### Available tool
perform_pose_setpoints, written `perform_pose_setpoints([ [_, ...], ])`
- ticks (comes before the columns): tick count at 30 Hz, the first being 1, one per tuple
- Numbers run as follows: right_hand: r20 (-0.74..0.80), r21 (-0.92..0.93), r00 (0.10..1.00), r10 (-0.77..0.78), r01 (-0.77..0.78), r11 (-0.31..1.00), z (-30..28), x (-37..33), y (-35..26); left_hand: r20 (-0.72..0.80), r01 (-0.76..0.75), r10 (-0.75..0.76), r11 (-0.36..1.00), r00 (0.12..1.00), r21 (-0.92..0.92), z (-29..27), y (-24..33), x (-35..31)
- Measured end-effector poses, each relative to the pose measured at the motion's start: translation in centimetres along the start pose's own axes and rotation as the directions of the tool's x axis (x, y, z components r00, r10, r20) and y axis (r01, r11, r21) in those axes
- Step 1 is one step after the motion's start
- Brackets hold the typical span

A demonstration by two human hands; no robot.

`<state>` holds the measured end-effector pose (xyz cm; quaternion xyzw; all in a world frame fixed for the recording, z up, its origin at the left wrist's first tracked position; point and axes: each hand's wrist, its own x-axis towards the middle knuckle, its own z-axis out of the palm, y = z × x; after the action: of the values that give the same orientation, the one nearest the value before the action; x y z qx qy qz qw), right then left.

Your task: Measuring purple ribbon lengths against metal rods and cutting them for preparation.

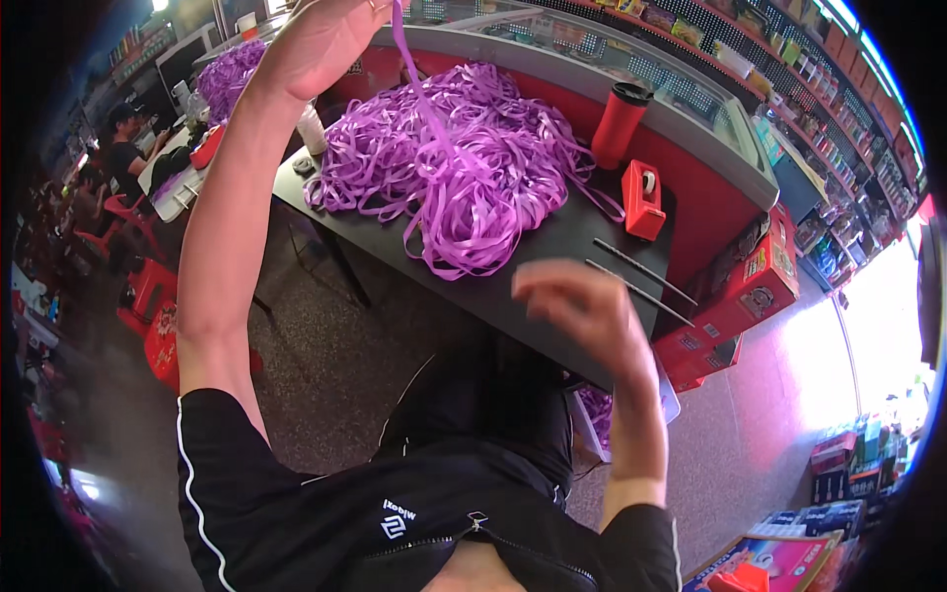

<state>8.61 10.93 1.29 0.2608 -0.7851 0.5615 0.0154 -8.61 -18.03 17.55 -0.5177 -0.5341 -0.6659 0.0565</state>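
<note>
see purple ribbon [454, 178] heaped at 12 o'clock on the dark bench [582, 222]. can trace one strand [419, 94] up to the left hand [327, 44] at 11; can't tell grip, cut off at frame edge. see right hand [587, 308] at 3, blurred, loosely curled, unclamped, near metal rods [645, 272] at 2. spot white logo and lettering [394, 526] on black shirt [286, 528] at 6, plus small print [758, 264] on red boxes [740, 306] at 3.

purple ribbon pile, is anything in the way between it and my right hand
Nothing visible is: only black tabletop shows between your right hand and the purple ribbon pile. The metal rods and the red tape dispenser are off that path, toward the right.
</note>
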Motion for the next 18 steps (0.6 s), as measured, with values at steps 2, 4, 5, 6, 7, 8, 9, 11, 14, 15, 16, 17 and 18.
perform_pose_setpoints([
  [2,-0.151,-0.358,0.987,-0.054,-0.003,0.934,-0.2,6.6,-1.1,0.011,0.050,-0.049,0.998,0.999,-0.030,-0.6,0.6,-0.6],
  [4,-0.151,-0.526,0.960,-0.237,0.125,0.841,0.3,11.9,0.6,0.001,0.054,-0.054,0.998,0.999,-0.037,0.6,1.1,-1.0],
  [5,-0.144,-0.582,0.943,-0.299,0.163,0.797,0.6,14.4,1.9,-0.007,0.067,-0.067,0.997,0.998,-0.042,1.0,1.4,-1.0],
  [6,-0.065,-0.517,0.910,-0.409,0.320,0.794,0.8,16.5,4.3,-0.004,0.054,-0.054,0.997,0.999,-0.048,1.0,1.4,-0.7],
  [7,0.006,-0.431,0.858,-0.514,0.466,0.773,0.6,18.1,5.9,0.022,-0.001,0.001,1.000,1.000,-0.019,0.8,1.1,-0.7],
  [8,0.013,-0.423,0.857,-0.515,0.472,0.774,0.4,19.3,6.4,0.042,-0.048,0.047,0.999,0.998,0.020,0.3,1.2,-1.1],
  [9,0.094,-0.374,0.945,-0.312,0.324,0.869,0.0,20.3,6.9,0.032,-0.042,0.041,0.999,0.999,0.035,-0.6,1.6,-1.7],
  [11,0.133,-0.221,0.990,-0.033,0.063,0.973,-1.6,20.5,8.0,-0.046,-0.034,0.031,0.997,0.998,-0.063,-2.8,1.8,-3.3],
  [14,0.066,0.079,0.997,-0.030,0.025,0.997,-3.8,18.8,9.7,-0.323,-0.063,0.022,0.991,0.946,-0.118,-5.7,1.9,-6.2],
  [15,0.018,0.138,0.999,-0.027,0.024,0.990,-4.1,18.2,9.9,-0.389,-0.069,-0.007,0.981,0.921,-0.181,-7.9,1.7,-7.6],
  [16,-0.030,0.199,0.999,-0.026,0.031,0.979,-4.2,17.9,10.0,-0.395,-0.070,-0.006,0.982,0.919,-0.178,-10.3,2.2,-8.9],
  [17,-0.030,0.194,0.999,-0.026,0.031,0.981,-4.8,17.7,10.4,-0.428,-0.096,-0.017,0.966,0.904,-0.241,-12.5,2.8,-10.1],
  [18,-0.109,0.259,0.994,0.018,0.011,0.966,-5.5,17.4,10.9,-0.455,-0.121,-0.034,0.944,0.890,-0.308,-12.2,3.1,-9.9],
])
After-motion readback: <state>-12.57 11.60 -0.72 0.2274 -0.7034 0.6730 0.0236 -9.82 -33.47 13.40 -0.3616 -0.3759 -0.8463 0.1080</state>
